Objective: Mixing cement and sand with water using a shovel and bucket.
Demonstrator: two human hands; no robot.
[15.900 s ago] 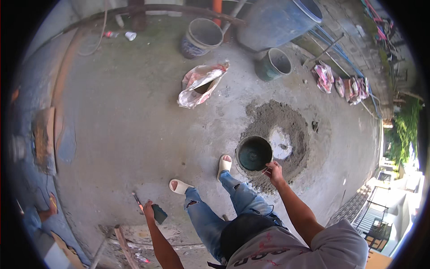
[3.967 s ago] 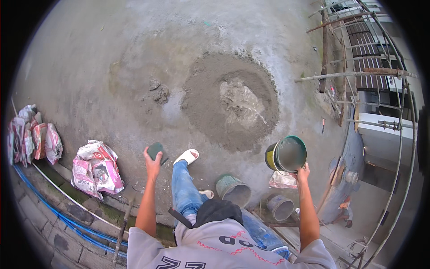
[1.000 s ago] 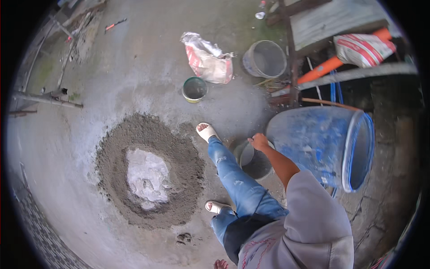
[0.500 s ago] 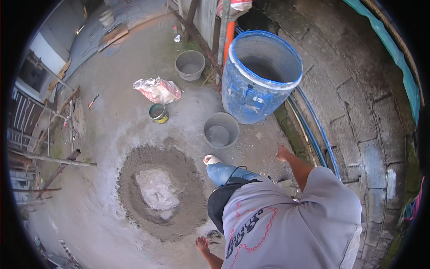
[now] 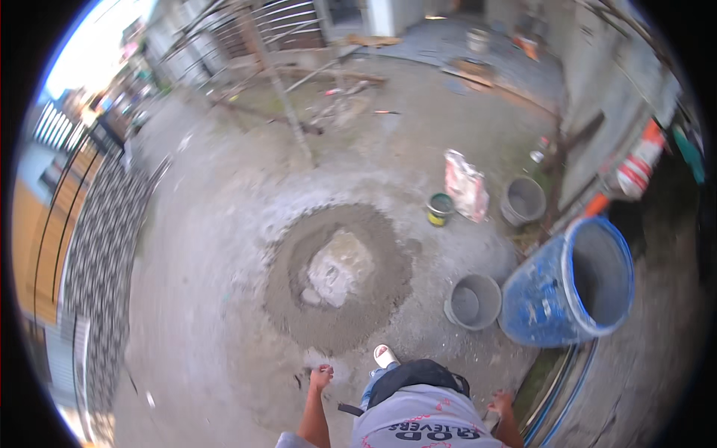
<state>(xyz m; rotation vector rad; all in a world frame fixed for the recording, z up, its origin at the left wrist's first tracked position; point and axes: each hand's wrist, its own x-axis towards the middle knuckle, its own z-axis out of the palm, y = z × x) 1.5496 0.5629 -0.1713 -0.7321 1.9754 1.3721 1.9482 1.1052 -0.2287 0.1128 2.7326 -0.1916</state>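
Observation:
My left hand (image 5: 322, 375) hangs at my left side, loosely curled with its fingers a little apart and nothing in it. It is nearest to a ring of grey sand or mortar mix (image 5: 287, 257), whose middle holds a heap of pale powder (image 5: 340, 270). On my other side, my right hand (image 5: 500, 403) hangs low with fingers spread, slightly blurred and touching nothing. Ahead of it stands a grey bucket (image 5: 485, 302) with grey material in the bottom. Beside that bucket is a large blue drum (image 5: 534, 302), which looks tilted in the wide view.
A small green and yellow pail (image 5: 440, 210), a crumpled white and red sack (image 5: 464, 187) and a second grey bucket (image 5: 523, 201) stand beyond the ring. Scaffold poles (image 5: 276, 82) rise at the far left. Hoses (image 5: 556, 407) run along the ground at my right.
My view has swung left, so the ring, buckets and drum lie farther right in the picture. A street and fence have come in at the left. Both hands still hold nothing.

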